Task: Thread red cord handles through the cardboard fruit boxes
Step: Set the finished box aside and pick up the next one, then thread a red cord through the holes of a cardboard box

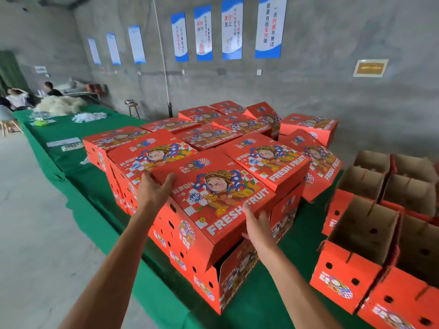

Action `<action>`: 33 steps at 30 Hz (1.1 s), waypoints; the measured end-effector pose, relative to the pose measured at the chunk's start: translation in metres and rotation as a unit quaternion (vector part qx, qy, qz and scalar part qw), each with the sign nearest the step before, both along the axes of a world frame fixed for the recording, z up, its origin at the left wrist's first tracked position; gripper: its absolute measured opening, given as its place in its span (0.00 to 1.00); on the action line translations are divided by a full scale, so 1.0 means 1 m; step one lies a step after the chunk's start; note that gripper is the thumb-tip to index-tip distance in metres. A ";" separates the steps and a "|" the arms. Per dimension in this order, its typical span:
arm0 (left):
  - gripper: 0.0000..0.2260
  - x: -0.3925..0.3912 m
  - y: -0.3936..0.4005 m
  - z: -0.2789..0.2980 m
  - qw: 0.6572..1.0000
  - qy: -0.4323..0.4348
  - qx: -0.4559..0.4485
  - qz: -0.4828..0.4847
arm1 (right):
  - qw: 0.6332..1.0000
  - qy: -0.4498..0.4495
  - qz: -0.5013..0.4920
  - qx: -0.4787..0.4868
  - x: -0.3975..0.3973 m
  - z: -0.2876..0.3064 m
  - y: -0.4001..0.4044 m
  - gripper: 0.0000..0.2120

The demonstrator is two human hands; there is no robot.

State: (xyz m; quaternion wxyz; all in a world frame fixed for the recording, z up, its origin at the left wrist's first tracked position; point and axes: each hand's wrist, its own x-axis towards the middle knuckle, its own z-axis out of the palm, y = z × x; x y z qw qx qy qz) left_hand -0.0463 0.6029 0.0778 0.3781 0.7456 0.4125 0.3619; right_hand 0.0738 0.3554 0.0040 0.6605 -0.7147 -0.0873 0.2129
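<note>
We've got both hands on the front box (221, 210) now, the one standing nearest us on the green tabletop (78, 179) with a whole crowd of closed red boxes (206, 136) packed behind it; the left hand (154, 188) curls over the far left corner of the lid, thumb on top, and the right hand (257, 224) lies with its fingers fairly straight against the near edge by the "FRESH FRUIT" lettering. The lid sits tilted, a dark gap showing under its front right corner. We'd call this light, stiff stuff: printed corrugated card, glossy on the outside, so it may slide a little under a bare palm, and the edges and corners are the sensible places to hold since the flat panel would bow if pressed. Round punched holes dot the side wall. Off to the right stand the open boxes (363, 233), plain brown inside, with red cord (392, 260) hanging at their rims. We can't see any cord on the box in our hands, so by our reckoning its threading isn't done yet
</note>
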 end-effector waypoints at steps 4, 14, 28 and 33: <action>0.16 -0.019 -0.013 0.026 0.989 -0.129 0.051 -0.046 | 0.996 0.036 -0.034 0.072 -0.011 -0.002 -0.013 0.17; 0.17 -0.075 -0.130 0.117 0.847 0.016 0.057 -0.528 | 0.965 0.061 -0.107 0.230 -0.040 -0.017 -0.104 0.24; 0.12 0.005 -0.418 -0.004 0.663 0.237 -0.161 -0.691 | 0.965 0.055 -0.243 0.085 -0.116 -0.168 -0.343 0.23; 0.12 0.023 -0.500 -0.054 0.653 0.297 -0.168 -0.676 | 0.965 0.044 -0.259 -0.007 -0.122 -0.210 -0.409 0.19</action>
